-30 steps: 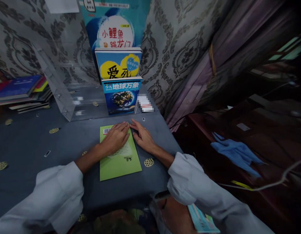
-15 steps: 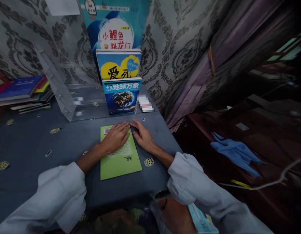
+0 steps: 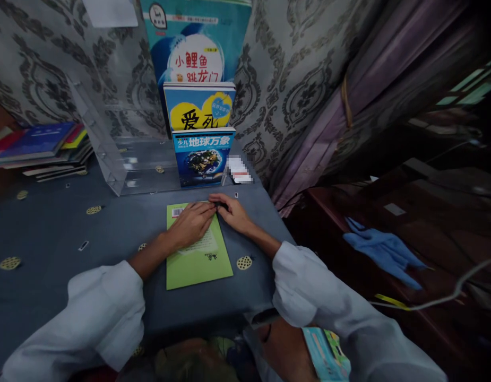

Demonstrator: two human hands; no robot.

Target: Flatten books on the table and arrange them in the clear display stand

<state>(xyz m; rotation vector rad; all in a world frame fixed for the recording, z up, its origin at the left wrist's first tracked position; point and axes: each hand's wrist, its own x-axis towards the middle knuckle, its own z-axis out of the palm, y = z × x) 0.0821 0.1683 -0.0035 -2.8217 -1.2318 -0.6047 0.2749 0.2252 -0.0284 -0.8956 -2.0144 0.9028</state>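
A green book lies back cover up on the cloth-covered table, its barcode at the upper left. My left hand rests flat across its upper part, fingers stretched toward the top right corner. At that corner my right hand has its thumb and fingers closed around the book's edge; the fingertips of both hands meet there. Behind them, a clear acrylic rack holds a blue book with a globe picture, a book with a yellow heart and a tall teal book, in rising tiers.
Stacked books lie at the table's left. A blurred white card is by the rack's right end. Right of the table are a tied curtain, a blue cloth and a pale cable. Another teal book shows below the table edge.
My right hand has come slightly left, and its fingers have closed in at the book's top right corner. My left hand stays on the cover. The view has shifted a little.
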